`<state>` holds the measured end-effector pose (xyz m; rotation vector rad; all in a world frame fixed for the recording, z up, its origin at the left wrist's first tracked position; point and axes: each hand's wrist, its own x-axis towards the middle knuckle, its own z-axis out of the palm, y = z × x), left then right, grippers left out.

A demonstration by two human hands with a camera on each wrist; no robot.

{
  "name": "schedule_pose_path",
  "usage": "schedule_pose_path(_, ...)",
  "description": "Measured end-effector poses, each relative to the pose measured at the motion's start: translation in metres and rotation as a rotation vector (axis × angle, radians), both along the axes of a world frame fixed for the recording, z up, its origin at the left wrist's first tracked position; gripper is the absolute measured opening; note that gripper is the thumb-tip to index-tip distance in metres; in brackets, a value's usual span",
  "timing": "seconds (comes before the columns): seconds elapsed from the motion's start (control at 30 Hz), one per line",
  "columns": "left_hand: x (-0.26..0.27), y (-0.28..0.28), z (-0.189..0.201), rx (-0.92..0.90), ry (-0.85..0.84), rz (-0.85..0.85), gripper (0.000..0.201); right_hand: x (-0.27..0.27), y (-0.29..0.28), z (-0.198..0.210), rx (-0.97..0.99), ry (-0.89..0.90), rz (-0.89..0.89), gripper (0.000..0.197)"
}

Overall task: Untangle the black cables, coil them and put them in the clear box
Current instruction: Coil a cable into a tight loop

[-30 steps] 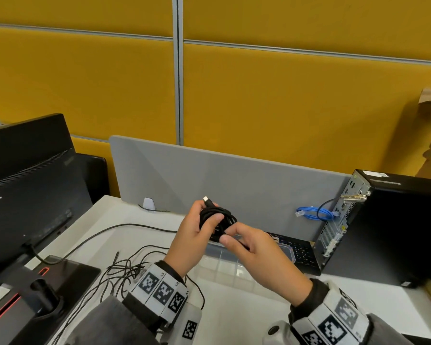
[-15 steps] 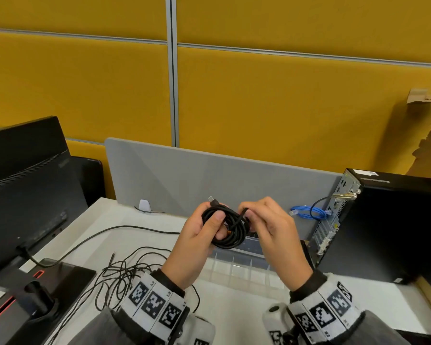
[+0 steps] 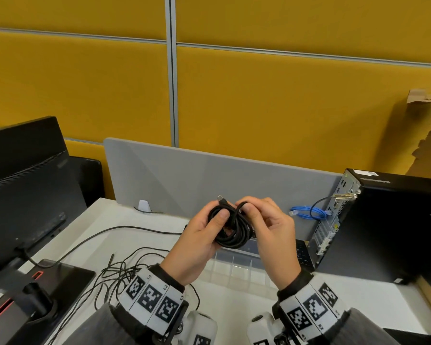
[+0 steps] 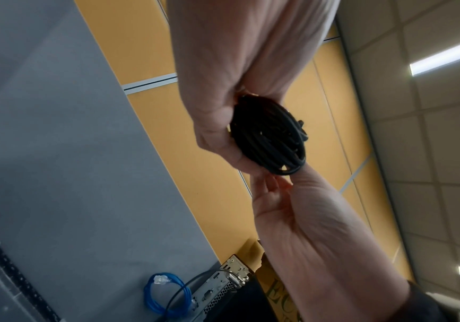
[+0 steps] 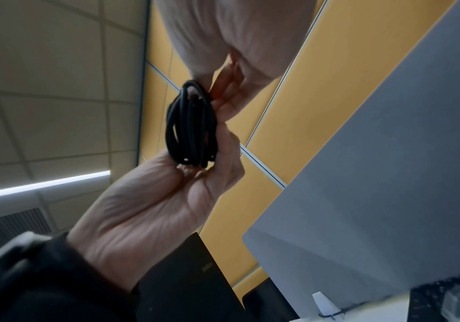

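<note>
A coiled black cable (image 3: 234, 229) is held in the air above the desk, its plug (image 3: 221, 198) sticking up at the top. My left hand (image 3: 202, 235) grips the coil, thumb across its front. My right hand (image 3: 266, 227) pinches a loop at the coil's top right. The coil (image 4: 271, 139) shows between both hands in the left wrist view, and the coil (image 5: 191, 126) in the right wrist view too. The clear box (image 3: 237, 263) lies on the desk under my hands, partly hidden. A tangle of thin black cables (image 3: 120, 272) lies on the desk to the left.
A monitor (image 3: 23, 185) on its stand (image 3: 35, 290) fills the left. A black computer tower (image 3: 388, 227) stands at the right with a blue cable (image 3: 309, 212) beside it. A grey divider (image 3: 209, 180) closes the back. A keyboard (image 3: 301, 255) lies behind the box.
My right hand has come up from below the coil to its top right and now pinches a loop there. The left hand keeps its hold, and the coil looks larger and looser.
</note>
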<state>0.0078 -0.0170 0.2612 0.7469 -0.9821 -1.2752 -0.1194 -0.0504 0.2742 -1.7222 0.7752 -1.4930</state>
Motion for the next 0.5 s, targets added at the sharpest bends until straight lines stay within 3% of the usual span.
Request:
schedule_pose_path(0.17,0.005,-0.001,-0.001,-0.051,-0.151,0.117,0.029,-0.006,0.001,0.005,0.168,-0.006,0.118,0.013)
schedule_pose_path(0.27,0.006,-0.003,-0.005,-0.086,-0.231,0.252,0.016,-0.009,0.007,0.009,0.218,0.039,0.192,0.018)
schedule_pose_path(0.4,0.001,-0.004,-0.008,-0.155,-0.298,0.342,0.014,-0.002,0.013,0.001,0.183,0.200,0.075,0.028)
schedule_pose_path(0.5,-0.002,-0.002,-0.007,-0.192,-0.302,0.353,0.009,0.002,0.012,-0.004,0.260,0.066,0.080,0.025)
